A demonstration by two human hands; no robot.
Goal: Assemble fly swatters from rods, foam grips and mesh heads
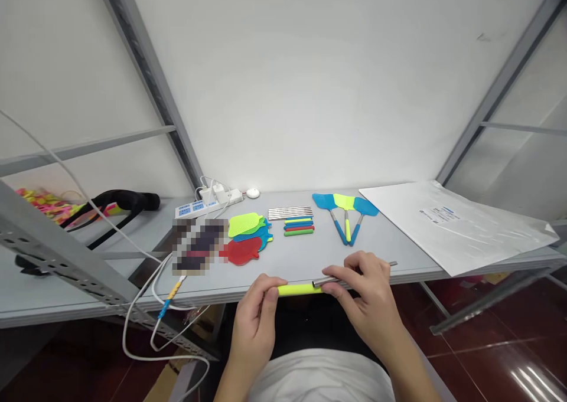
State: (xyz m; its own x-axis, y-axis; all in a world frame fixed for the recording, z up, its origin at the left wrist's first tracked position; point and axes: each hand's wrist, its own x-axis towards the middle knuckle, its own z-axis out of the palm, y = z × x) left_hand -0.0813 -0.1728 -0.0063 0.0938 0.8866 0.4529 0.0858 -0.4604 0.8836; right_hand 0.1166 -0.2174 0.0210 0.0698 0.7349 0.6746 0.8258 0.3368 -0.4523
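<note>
Near the table's front edge, my left hand (257, 313) is closed around the left end of a yellow-green fly swatter handle (299, 290). My right hand (365, 290) pinches a thin metal tube (393, 264). The tube's open left end lies over the handle's right part; whether they touch, I cannot tell. Beyond my hands, several coloured handles (299, 232) lie in a stack below a row of metal tubes (290, 213). Left of them are loose swatter heads, with a yellow-green head (243, 225) on top and a red head (243, 251) nearest. Three assembled fly swatters (346, 216) lie fanned out to the right.
A white plastic bag (443, 225) with a label covers the table's right side. A power strip (208, 204) and white cables (126, 331) are at the left, by a grey metal shelf post (80, 248). A pixelated dark object (201, 247) lies beside the swatter heads.
</note>
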